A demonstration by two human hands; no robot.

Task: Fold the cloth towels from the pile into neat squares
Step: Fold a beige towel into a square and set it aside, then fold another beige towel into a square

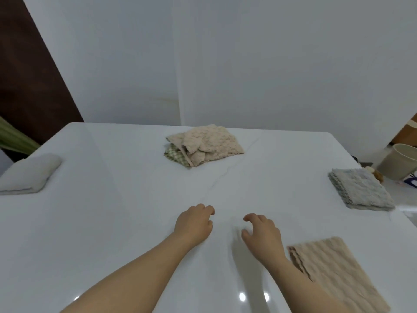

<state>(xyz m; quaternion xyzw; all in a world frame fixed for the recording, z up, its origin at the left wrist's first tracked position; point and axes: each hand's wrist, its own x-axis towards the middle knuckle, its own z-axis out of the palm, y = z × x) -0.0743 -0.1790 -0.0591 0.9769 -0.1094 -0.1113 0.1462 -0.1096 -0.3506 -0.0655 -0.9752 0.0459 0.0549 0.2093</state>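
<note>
Both hands are held over the white table, near its front middle. The left hand and the right hand have loosely curled fingers, and nothing is gripped by either.

The pile lies well beyond them, towards the far edge of the table. It is made up of a crumpled beige towel on top of a green checked towel.

Several slips are judged possible:
- If the beige towel is lifted by a bunched flap, the checked towel may be dragged along with it.
- Hidden creases may be carried into the fold, and a lopsided square produced.
- The table looks glossy, so the cloth may slide while it is being smoothed.
- The right forearm passes just beside the folded beige towel, which may be knocked askew by a careless reach.
- The folded grey towel near the cup seems less exposed.

The pile's long axis is seen to run roughly across the table, from left to right. Its right end is turned slightly towards the person. The crumpled flaps are gathered at the left and near side, where a corner of the checked towel pokes out. No clean edge is presented towards the hands.
</note>
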